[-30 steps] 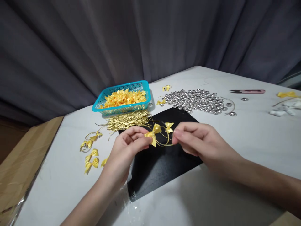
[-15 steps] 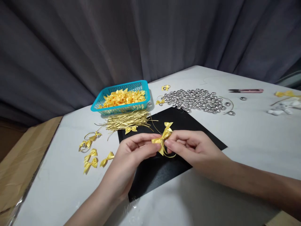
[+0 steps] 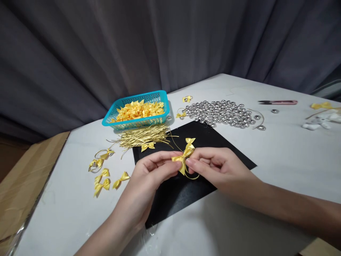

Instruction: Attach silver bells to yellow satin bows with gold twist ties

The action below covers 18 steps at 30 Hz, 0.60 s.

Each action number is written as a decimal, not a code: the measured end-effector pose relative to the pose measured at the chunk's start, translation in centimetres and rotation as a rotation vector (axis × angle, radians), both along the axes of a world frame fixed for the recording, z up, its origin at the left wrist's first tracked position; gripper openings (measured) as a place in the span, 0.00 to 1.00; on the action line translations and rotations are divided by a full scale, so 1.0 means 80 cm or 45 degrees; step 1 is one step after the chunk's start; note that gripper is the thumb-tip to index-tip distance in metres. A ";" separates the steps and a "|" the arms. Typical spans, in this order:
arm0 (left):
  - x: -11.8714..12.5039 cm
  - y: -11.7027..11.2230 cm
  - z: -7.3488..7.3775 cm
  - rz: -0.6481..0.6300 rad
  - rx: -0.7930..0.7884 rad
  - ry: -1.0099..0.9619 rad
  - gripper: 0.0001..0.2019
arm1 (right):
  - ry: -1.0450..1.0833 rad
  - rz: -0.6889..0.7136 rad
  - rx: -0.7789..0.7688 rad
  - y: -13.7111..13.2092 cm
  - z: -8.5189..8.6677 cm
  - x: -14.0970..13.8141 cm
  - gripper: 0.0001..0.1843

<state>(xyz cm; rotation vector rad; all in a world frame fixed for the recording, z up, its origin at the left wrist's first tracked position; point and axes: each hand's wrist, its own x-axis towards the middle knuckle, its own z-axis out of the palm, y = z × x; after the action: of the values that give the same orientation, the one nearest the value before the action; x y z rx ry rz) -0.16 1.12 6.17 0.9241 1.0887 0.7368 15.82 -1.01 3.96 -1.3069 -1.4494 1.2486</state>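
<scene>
Over the black mat [image 3: 176,202], both hands pinch one yellow ribbon bow [image 3: 188,152]. My left hand [image 3: 151,170] grips its left loop between thumb and fingers. The thumb and forefinger of my right hand [image 3: 221,165] close at its knot. A thin gold cord [image 3: 194,178] loops out below the bow, by the right fingertips; how it joins the knot is hidden. Another yellow bow [image 3: 190,140] shows just behind the held one. Beyond my left hand lies a bundle of gold cords [image 3: 144,135], with a loose bow [image 3: 147,146] at its near side.
A blue basket [image 3: 106,120] of yellow bows stands at the back. Silver beads [image 3: 221,112] lie heaped right of it, near pink-handled thread snips [image 3: 282,102]. Several bows [image 3: 102,185] lie at left, beside cardboard [image 3: 39,170]. A white figure [image 3: 321,121] is far right.
Almost nothing differs. Both hands keep their pinch on the bow, and the whole view has shifted very slightly.
</scene>
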 end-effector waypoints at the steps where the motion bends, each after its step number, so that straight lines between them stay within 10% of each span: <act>1: 0.000 0.000 0.000 -0.003 -0.001 0.000 0.04 | 0.004 0.008 -0.012 0.000 0.000 0.000 0.16; 18: 0.007 -0.001 -0.006 0.048 0.105 0.015 0.04 | 0.045 0.019 -0.067 0.000 -0.002 -0.004 0.13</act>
<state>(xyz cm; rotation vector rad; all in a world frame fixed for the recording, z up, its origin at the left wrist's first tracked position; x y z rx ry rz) 0.43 1.00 5.66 0.9811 1.0951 0.8134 15.51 -0.98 3.78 -1.3039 -1.4125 1.3214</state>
